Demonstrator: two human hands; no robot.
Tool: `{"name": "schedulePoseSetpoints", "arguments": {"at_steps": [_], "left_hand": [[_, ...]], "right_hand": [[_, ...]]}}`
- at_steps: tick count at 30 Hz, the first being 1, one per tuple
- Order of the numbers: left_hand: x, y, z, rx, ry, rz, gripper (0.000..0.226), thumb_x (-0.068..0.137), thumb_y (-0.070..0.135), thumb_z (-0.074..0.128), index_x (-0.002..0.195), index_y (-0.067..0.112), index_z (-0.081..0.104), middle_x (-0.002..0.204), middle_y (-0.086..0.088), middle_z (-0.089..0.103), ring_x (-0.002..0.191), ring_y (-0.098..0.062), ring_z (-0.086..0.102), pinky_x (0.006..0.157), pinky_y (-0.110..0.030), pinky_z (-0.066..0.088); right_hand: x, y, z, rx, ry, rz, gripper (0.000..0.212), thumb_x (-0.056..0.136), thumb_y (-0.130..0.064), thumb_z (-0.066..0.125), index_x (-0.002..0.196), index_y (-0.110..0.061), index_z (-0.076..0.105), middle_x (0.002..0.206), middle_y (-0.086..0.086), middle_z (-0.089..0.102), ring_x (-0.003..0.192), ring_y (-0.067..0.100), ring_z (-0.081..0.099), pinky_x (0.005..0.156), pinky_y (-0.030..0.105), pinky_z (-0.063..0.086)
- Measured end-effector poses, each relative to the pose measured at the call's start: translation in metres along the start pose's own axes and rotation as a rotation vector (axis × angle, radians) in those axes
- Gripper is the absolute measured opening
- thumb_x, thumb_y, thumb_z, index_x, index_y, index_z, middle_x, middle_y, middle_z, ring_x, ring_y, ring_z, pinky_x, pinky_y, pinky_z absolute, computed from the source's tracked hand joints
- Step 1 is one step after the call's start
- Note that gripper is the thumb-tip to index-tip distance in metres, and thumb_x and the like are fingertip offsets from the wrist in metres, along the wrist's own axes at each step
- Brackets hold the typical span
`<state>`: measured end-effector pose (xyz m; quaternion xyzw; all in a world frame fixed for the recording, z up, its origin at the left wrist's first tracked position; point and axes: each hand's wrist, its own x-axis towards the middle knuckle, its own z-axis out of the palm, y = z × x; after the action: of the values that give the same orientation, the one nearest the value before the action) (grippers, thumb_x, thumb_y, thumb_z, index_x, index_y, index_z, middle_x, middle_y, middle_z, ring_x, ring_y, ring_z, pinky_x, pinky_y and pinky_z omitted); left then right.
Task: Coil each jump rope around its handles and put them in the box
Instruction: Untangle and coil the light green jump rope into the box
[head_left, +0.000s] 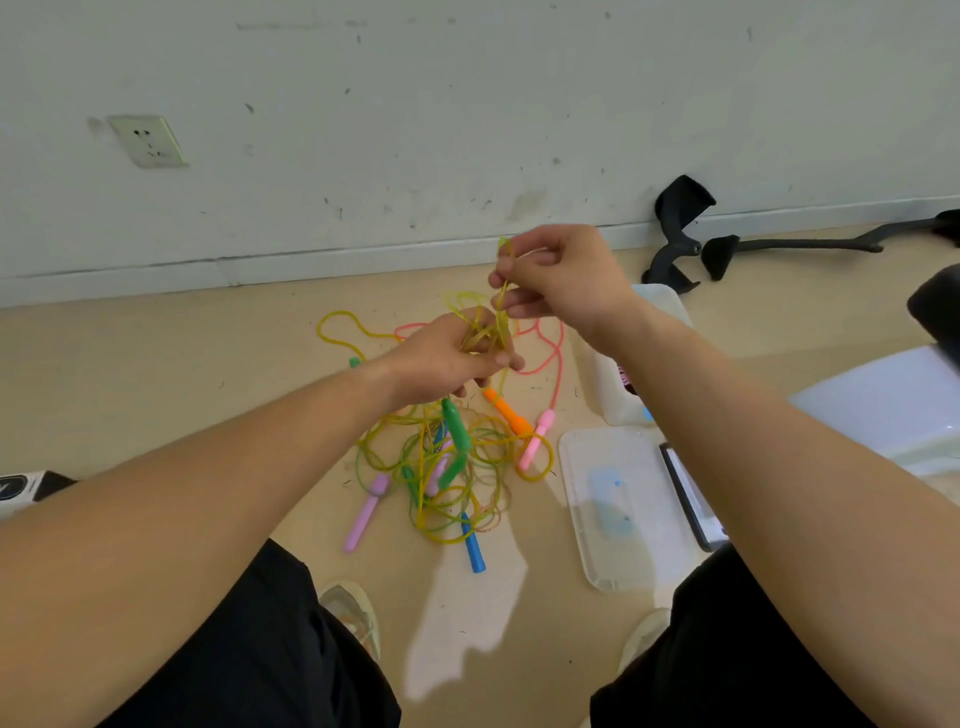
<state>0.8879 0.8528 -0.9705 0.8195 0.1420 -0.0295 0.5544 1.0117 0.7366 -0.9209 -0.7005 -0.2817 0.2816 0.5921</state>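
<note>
From the head camera, both bare forearms reach out over a tan floor toward a scuffed white wall. The left hand (447, 358) is curled around a bunch of yellow rope (485, 332), with a green handle (456, 428) hanging just below its palm. The right hand (558, 275) sits higher and pinches a strand of the same yellow rope between thumb and fingertips, the strand running down to the left hand.

On the floor beneath lies the tangle of jump ropes (452, 467): yellow and green loops mixed with a lilac handle (366, 512), a blue handle (472, 545), an orange handle (509, 413) and a pink handle (537, 439), whose pink cord (556, 358) loops away toward the wall. Which cord belongs to which handle is hard to make out in the knot.

Just right of the pile stands the clear plastic box (618, 384), partly hidden by the right forearm, with its clear lid (618, 509) flat on the floor in front of it.
</note>
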Motion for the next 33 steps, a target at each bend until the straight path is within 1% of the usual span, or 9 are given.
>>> {"name": "schedulePoseSetpoints", "arguments": {"at_steps": [5,8,12,16,20,25,28,30,33], "left_hand": [[-0.004,0.006,-0.002,0.025,-0.002,0.015,0.006,0.099,0.018,0.058,0.097,0.016,0.054,0.089,-0.002,0.076,0.066,-0.012,0.056,0.054,-0.025,0.044],[-0.002,0.014,-0.009,-0.074,0.085,0.037,0.010,0.101,0.015,0.055,0.091,0.015,0.055,0.082,-0.001,0.075,0.061,-0.014,0.056,0.050,-0.023,0.044],[-0.003,0.026,-0.024,-0.235,0.169,0.033,0.013,0.102,0.017,0.054,0.089,0.014,0.055,0.083,-0.003,0.075,0.056,-0.014,0.056,0.049,-0.022,0.045],[-0.005,0.029,-0.025,-0.299,0.167,0.013,0.012,0.102,0.017,0.054,0.090,0.013,0.055,0.084,-0.005,0.075,0.058,-0.014,0.057,0.049,-0.021,0.046],[-0.004,0.027,-0.028,-0.381,0.220,-0.018,0.008,0.102,0.016,0.053,0.095,0.012,0.054,0.088,-0.007,0.075,0.058,-0.013,0.059,0.047,-0.020,0.046],[0.001,0.009,-0.042,-0.160,0.339,-0.242,0.035,0.084,0.012,0.077,0.107,0.015,0.052,0.093,-0.011,0.072,0.065,-0.013,0.067,0.039,-0.015,0.040],[0.002,-0.003,-0.047,0.266,0.199,-0.407,0.040,0.075,0.015,0.086,0.080,0.017,0.047,0.082,-0.014,0.069,0.054,-0.017,0.057,0.051,-0.024,0.052],[0.002,-0.007,-0.046,0.402,0.080,-0.461,0.040,0.073,0.013,0.087,0.090,0.012,0.051,0.083,-0.020,0.071,0.054,-0.020,0.059,0.057,-0.030,0.055],[0.003,-0.007,-0.042,0.408,0.015,-0.454,0.033,0.079,0.005,0.081,0.104,0.006,0.060,0.074,-0.013,0.069,0.042,-0.006,0.058,0.039,-0.015,0.043]], "right_hand": [[0.001,-0.002,-0.007,0.110,0.175,-0.024,0.020,0.092,-0.016,0.072,0.097,-0.001,0.059,0.073,0.012,0.069,0.059,0.021,0.068,0.059,0.032,0.059],[0.003,0.012,-0.014,-0.135,0.195,0.074,0.030,0.101,-0.031,0.055,0.085,-0.006,0.059,0.063,0.008,0.065,0.053,0.021,0.063,0.051,0.030,0.050],[-0.002,0.042,-0.006,-0.435,-0.158,0.375,0.018,0.094,-0.008,0.047,0.095,-0.012,0.064,0.084,0.005,0.070,0.072,0.022,0.064,0.064,0.030,0.050],[-0.010,0.066,0.018,-0.560,-0.494,0.344,0.038,0.088,-0.003,0.056,0.117,-0.026,0.062,0.115,0.002,0.062,0.097,0.017,0.057,0.085,0.039,0.054],[-0.010,0.076,0.027,-0.685,-0.616,0.309,0.019,0.096,-0.012,0.053,0.097,-0.021,0.070,0.093,-0.003,0.069,0.085,0.013,0.060,0.072,0.030,0.049],[-0.002,0.078,0.017,-0.615,-0.387,0.405,0.030,0.104,-0.023,0.037,0.089,-0.012,0.061,0.062,0.004,0.068,0.056,0.015,0.062,0.060,0.028,0.051],[0.002,0.070,0.006,-0.479,-0.198,0.424,0.038,0.107,-0.030,0.032,0.090,-0.008,0.058,0.057,0.005,0.062,0.051,0.020,0.064,0.052,0.027,0.053],[0.002,0.063,0.000,-0.404,-0.126,0.428,0.040,0.107,-0.032,0.032,0.088,-0.008,0.057,0.059,0.006,0.060,0.043,0.017,0.058,0.044,0.022,0.050],[0.001,0.055,-0.004,-0.327,-0.084,0.442,0.040,0.106,-0.035,0.033,0.084,-0.010,0.057,0.062,0.005,0.058,0.039,0.013,0.045,0.043,0.019,0.045]]}}
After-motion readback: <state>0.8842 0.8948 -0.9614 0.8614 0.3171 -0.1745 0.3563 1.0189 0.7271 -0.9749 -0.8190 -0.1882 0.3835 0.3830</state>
